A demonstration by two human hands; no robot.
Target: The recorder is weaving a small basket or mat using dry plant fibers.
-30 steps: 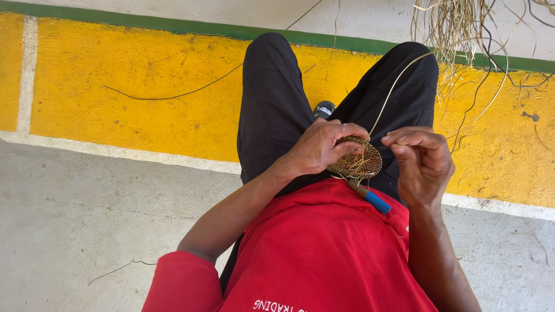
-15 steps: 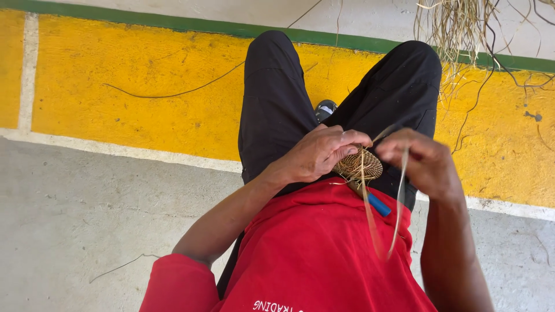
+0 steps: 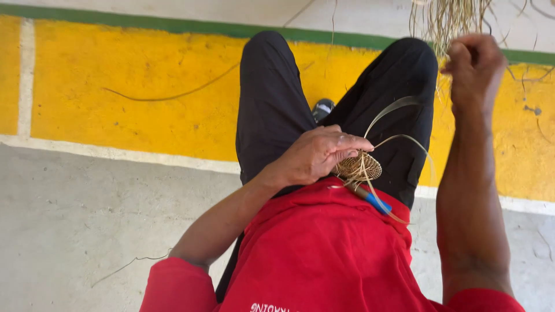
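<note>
My left hand (image 3: 319, 153) grips a small round woven straw disc (image 3: 361, 166) over my lap, thumb and fingers pinched on its rim. A thin tool with a blue handle (image 3: 374, 201) lies just under the disc against my red shirt. My right hand (image 3: 474, 65) is raised far up and to the right, fingers closed on a pale straw strand (image 3: 393, 110) that loops from the disc up toward the hand. I am seated, black trousers stretched forward.
A bundle of loose dry straw (image 3: 445, 20) hangs at the top right, near my raised hand. The floor is grey concrete with a yellow painted band (image 3: 127, 92), white line and green stripe. A stray strand (image 3: 173, 92) lies on the yellow band. A shoe tip (image 3: 322, 108) shows between my legs.
My right hand has left the disc and swung up and to the right, pulling the straw strand out long. My left hand stays on the disc.
</note>
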